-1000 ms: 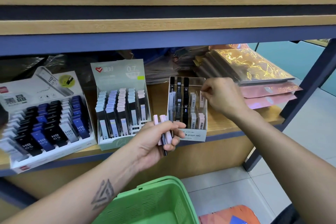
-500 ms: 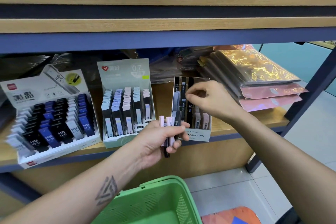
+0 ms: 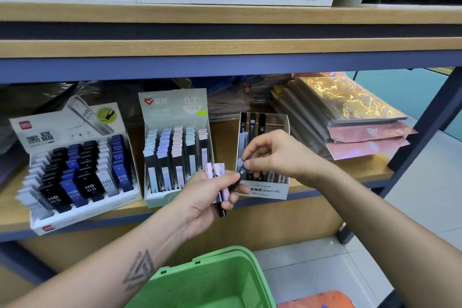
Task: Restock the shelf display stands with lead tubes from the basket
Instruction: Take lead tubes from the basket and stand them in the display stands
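Head camera looks down on a wooden shelf [image 3: 325, 182] carrying three display stands: a wide one of black and blue tubes [image 3: 75, 177] on the left, a grey-green one of pastel tubes [image 3: 175, 155] in the middle, and a narrow white stand [image 3: 265, 187] on the right, only partly filled. A stack of shiny wrapped folders [image 3: 350, 117] lies beside it, and the green basket [image 3: 207, 280] sits below the forearms, its contents out of sight.

The left hand [image 3: 210, 197] is curled round a small bundle of lead tubes [image 3: 220, 182], pink and dark, held just in front of the white stand. The right hand [image 3: 272, 155] pinches one dark tube [image 3: 242, 169] between thumb and fingertips, at the top of the bundle and against the stand's front left corner.

To do this step well, I would judge it best to pull that tube clear without loosening the rest, turn its label forward, and slide it upright into a row of matching colour.
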A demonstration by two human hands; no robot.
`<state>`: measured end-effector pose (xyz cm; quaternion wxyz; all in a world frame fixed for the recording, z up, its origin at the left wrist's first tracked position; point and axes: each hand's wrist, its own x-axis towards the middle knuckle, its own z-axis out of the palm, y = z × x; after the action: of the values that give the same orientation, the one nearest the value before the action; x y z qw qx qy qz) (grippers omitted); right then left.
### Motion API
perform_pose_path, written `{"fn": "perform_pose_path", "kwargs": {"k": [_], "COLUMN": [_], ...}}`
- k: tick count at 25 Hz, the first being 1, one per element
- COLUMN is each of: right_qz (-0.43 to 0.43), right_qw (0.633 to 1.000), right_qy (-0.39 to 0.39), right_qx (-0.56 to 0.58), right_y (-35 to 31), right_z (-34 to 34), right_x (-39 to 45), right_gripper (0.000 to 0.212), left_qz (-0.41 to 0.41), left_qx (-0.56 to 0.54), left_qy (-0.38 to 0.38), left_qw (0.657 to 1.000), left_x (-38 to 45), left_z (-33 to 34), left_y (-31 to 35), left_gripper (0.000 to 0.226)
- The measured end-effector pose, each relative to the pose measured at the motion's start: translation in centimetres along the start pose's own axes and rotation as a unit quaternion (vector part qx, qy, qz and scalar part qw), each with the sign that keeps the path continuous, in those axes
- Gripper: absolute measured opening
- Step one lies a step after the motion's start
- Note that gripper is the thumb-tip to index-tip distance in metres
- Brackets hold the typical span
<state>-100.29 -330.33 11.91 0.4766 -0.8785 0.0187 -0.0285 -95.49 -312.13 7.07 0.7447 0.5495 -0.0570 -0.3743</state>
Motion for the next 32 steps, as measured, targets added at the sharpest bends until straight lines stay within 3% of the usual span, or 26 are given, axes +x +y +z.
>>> {"fn": "perform_pose_path", "kwargs": {"k": [4, 10, 14, 20, 26, 29, 32], "right_qz": [0.009, 0.024, 0.018, 0.02, 0.016, 0.027, 0.026], "right_qw": [0.997, 0.997, 0.995, 0.998, 0.998, 0.997, 0.989], "right_qy": [0.026, -0.034, -0.081, -0.05, -0.058, -0.045, 0.015], "right_qx": [0.066, 0.07, 0.057, 0.023, 0.019, 0.054, 0.144], "right_y": [0.4, 0.5, 0.4, 0.5, 0.6, 0.8, 1.3], "right_z": [-1.1, -1.1, -0.4, -0.5, -0.7, -1.3, -1.6], "right_x": [0.0, 0.1, 0.1, 0.3, 0.3, 0.1, 0.2], "right_gripper": [0.007, 0.013, 0.011, 0.025, 0.024, 0.022, 0.021], "left_qz": [0.042, 0.074, 0.096, 0.117, 0.126, 0.129, 0.133], "left_qx": [-0.009, -0.047, -0.017, 0.035, 0.044, 0.043, 0.052], "left_qy": [0.031, 0.044, 0.056, 0.059, 0.079, 0.082, 0.08], "left_qw": [0.999, 0.995, 0.994, 0.991, 0.988, 0.987, 0.987], "left_x": [0.1, 0.1, 0.1, -0.3, -0.1, 0.1, 0.2], "left_z": [-0.5, -0.7, -0.8, -0.6, -0.8, -0.7, 0.0], "left_y": [0.4, 0.9, 0.9, 0.6, 0.5, 0.5, 0.3], "left_gripper": [0.01, 0.007, 0.013, 0.019, 0.017, 0.016, 0.01]}}
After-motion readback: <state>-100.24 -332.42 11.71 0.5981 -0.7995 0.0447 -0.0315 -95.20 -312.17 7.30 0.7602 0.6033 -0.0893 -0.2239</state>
